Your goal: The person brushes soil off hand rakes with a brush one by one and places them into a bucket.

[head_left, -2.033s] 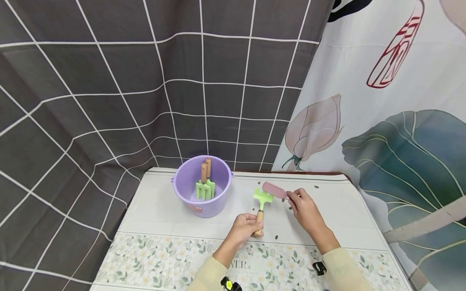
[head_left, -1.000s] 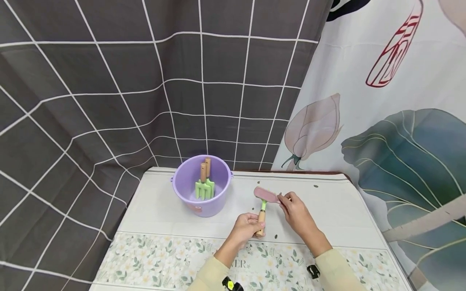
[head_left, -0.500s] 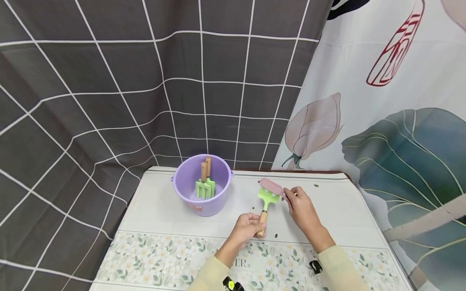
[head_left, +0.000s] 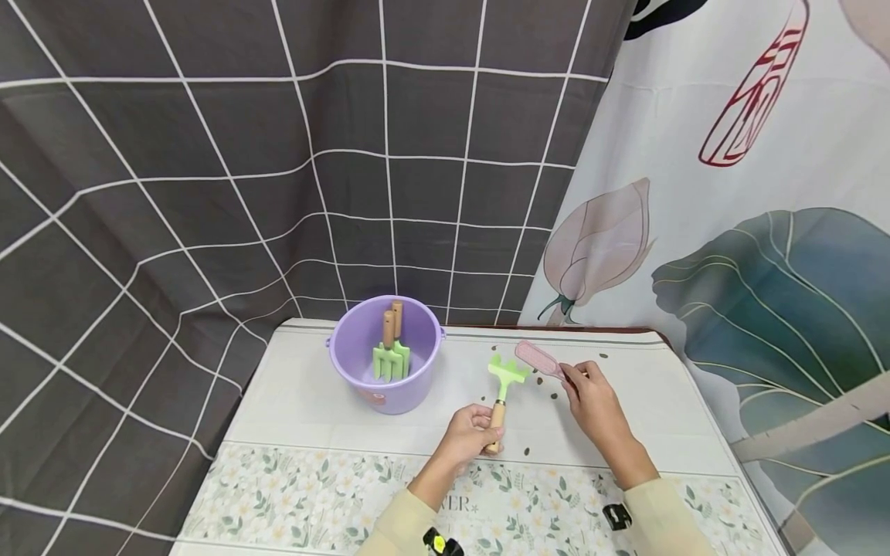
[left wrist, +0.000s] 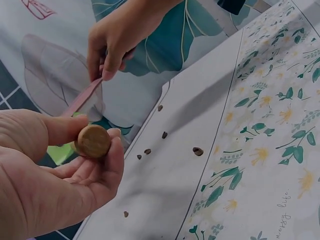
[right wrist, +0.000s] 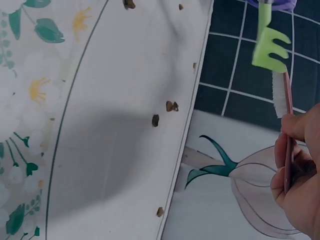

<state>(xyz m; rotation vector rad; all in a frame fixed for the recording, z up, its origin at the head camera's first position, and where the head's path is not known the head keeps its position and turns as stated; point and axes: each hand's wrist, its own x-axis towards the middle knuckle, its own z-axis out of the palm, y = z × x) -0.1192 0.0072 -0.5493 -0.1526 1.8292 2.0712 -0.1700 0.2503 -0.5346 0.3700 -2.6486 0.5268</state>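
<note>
My left hand (head_left: 464, 438) grips the wooden handle of a small hand rake (head_left: 506, 372) with light green tines, held above the table. The handle's round end (left wrist: 95, 141) faces the left wrist camera. In my right hand (head_left: 591, 398) is a pink brush (head_left: 538, 358), pinched by its thin handle. White bristles (right wrist: 279, 95) on the brush face the rake head (right wrist: 270, 52) in the right wrist view, where the two look close or touching. From the head view, the brush's tip lies just right of the tines.
A purple bucket (head_left: 403, 400) at the table's back left holds two green garden forks (head_left: 387, 363), wooden handles up. Several small brown bits (head_left: 527, 452) are scattered on the white-and-floral tablecloth (head_left: 313, 494). Grey gridded curtain (head_left: 431, 193) and a lotus-print curtain (head_left: 626, 293) hang behind.
My right hand has moved the brush leftward over the rake head, then back right to its side. The rake has shifted and turned slightly, staying in my left hand.
</note>
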